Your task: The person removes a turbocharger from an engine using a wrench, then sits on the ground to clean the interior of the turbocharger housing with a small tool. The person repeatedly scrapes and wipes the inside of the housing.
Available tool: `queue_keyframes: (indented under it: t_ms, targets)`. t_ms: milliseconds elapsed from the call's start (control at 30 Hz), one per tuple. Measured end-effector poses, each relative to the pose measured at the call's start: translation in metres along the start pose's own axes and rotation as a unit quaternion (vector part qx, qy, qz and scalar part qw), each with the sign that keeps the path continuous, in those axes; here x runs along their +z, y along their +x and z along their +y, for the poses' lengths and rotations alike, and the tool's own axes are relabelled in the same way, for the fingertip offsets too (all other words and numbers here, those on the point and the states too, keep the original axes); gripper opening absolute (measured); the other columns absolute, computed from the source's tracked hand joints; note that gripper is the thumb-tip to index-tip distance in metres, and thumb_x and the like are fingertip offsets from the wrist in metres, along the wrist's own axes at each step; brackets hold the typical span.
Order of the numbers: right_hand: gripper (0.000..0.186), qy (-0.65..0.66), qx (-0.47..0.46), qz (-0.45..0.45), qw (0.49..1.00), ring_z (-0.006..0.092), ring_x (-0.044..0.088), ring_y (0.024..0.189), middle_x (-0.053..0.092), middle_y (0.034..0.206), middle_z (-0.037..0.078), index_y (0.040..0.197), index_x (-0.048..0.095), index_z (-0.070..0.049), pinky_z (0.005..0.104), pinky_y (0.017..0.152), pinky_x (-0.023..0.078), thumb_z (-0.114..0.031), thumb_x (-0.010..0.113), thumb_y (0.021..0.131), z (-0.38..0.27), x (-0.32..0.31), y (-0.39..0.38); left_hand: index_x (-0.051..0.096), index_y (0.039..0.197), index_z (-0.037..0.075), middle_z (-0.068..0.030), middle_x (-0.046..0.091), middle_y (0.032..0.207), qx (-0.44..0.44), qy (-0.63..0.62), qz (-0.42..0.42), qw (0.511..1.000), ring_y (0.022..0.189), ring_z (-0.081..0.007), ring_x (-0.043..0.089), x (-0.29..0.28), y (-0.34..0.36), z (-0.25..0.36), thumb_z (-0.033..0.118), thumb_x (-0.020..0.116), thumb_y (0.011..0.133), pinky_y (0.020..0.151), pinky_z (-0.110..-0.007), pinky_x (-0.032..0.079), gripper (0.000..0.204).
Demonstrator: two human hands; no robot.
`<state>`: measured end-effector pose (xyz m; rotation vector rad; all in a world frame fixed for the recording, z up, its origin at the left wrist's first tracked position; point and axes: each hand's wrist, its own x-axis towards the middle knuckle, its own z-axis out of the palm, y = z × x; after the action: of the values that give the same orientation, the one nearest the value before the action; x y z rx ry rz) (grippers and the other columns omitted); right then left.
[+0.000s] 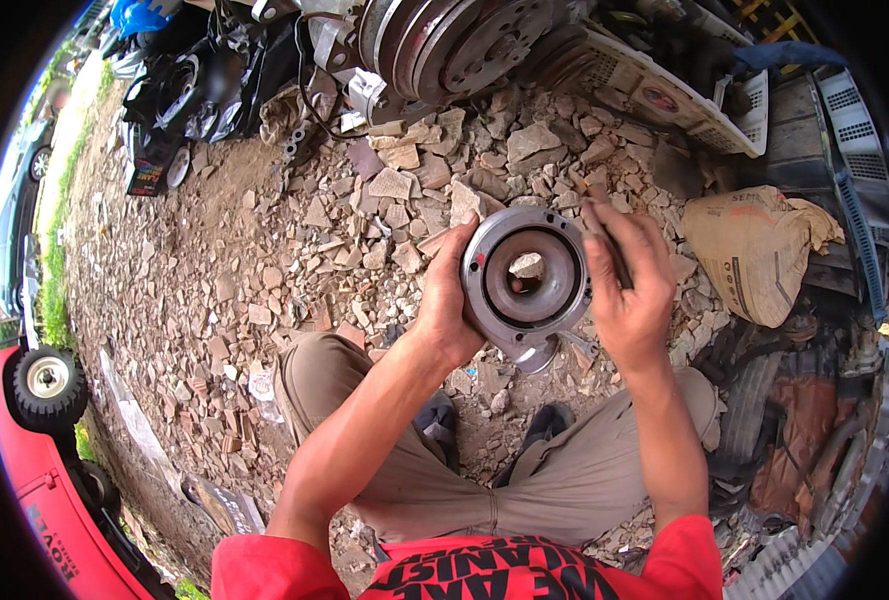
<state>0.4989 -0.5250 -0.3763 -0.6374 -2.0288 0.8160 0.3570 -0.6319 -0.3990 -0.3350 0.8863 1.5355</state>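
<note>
A round grey metal housing (475, 262) with a ring flange, bolt holes and an open centre is held up over my lap. My left hand (451, 300) grips its left edge, thumb along the rim. Through its bore a patch of light and a dark spot show. At its lower side a short metal spout-like lug sticks out. My right hand (632, 290) is at the housing's right edge, fingers bent and pinched toward the thumb. Something thin and dark seems to lie between them, too hidden to name.
Broken tile and stone rubble (294, 270) covers the ground. Big metal discs (454, 50) stand ahead, with black plastic bags (254, 80) to their left. On the right are a white crate (654, 90), a paper sack (754, 250) and scrap parts. A red vehicle (59, 490) stands left.
</note>
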Motion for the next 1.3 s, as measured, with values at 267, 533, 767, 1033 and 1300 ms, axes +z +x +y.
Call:
queue_keyframes:
  t_ms: [267,533,767,1033,1300]
  targets:
    - [0.047,-0.151,-0.097,-0.174,0.968,0.0231,0.053,0.089,0.055,0.093,0.002,0.128,0.067,-0.021,0.039,0.081,0.04,-0.012,0.07,0.081,-0.01,0.028,-0.035,0.061,0.121,0.007,-0.0131,0.066,0.115,-0.038,0.054,-0.006,0.998,0.105,-0.0248,0.063,0.0,-0.004,0.0,0.056,0.044,0.097,0.094,-0.041,0.05,0.057]
    - [0.045,-0.183,-0.081,-0.166,0.966,0.0237,0.052,0.088,0.056,0.091,0.003,0.124,0.069,-0.021,0.0395,0.078,0.038,-0.012,0.068,0.08,-0.012,0.029,-0.033,0.062,0.119,0.007,-0.012,0.067,0.113,-0.043,0.069,-0.006,0.997,0.104,-0.0252,0.064,-0.005,-0.006,0.002,0.055,0.043,0.098,0.093,-0.042,0.051,0.056]
    - [0.044,-0.182,-0.07,-0.162,0.967,0.0236,0.051,0.087,0.057,0.092,0.002,0.123,0.069,-0.019,0.0374,0.078,0.038,-0.011,0.069,0.08,-0.017,0.032,-0.03,0.059,0.127,0.005,-0.0161,0.063,0.125,-0.046,0.054,0.008,0.997,0.112,-0.0285,0.061,-0.013,-0.003,-0.001,0.056,0.045,0.096,0.101,-0.045,0.046,0.062]
    - [0.039,-0.147,-0.079,-0.182,0.969,0.0234,0.052,0.086,0.058,0.092,0.003,0.121,0.071,-0.017,0.0381,0.076,0.038,-0.01,0.067,0.083,-0.029,0.041,-0.043,0.059,0.127,0.005,-0.0165,0.062,0.125,-0.03,0.042,-0.021,0.998,0.116,-0.0291,0.059,-0.013,-0.003,-0.002,0.058,0.047,0.094,0.103,-0.045,0.044,0.063]
    - [0.039,-0.134,-0.098,-0.176,0.97,0.0226,0.053,0.081,0.057,0.084,0.003,0.123,0.069,-0.014,0.0385,0.075,0.04,-0.012,0.069,0.084,-0.028,0.047,-0.042,0.06,0.121,0.006,-0.0142,0.066,0.114,-0.032,0.017,-0.052,0.998,0.103,-0.0267,0.064,-0.022,0.004,-0.003,0.055,0.046,0.096,0.097,-0.043,0.049,0.056]
